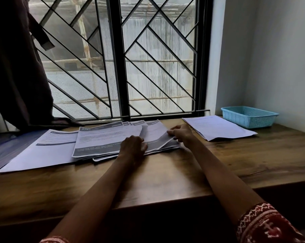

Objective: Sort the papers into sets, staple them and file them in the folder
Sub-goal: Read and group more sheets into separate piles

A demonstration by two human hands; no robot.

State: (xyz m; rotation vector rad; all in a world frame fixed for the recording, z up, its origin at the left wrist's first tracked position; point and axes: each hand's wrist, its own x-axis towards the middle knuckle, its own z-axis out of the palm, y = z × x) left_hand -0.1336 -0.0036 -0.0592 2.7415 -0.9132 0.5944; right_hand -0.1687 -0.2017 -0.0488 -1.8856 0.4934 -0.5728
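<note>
A fanned pile of printed papers [106, 139] lies in the middle of the wooden table [165, 174]. My left hand [133, 146] rests on the pile's near edge, fingers on the sheets. My right hand [180, 133] pinches the right edge of a lifted top sheet [157, 134], which curls up off the pile. A separate sheet [43, 153] lies flat to the left. Another set of papers [216, 128] lies apart at the right. A dark blue folder [3, 148] shows at the far left edge.
A light blue plastic basket [249, 116] stands at the back right corner by the wall. A barred window runs along the back of the table. A dark curtain [17, 67] hangs at the back left.
</note>
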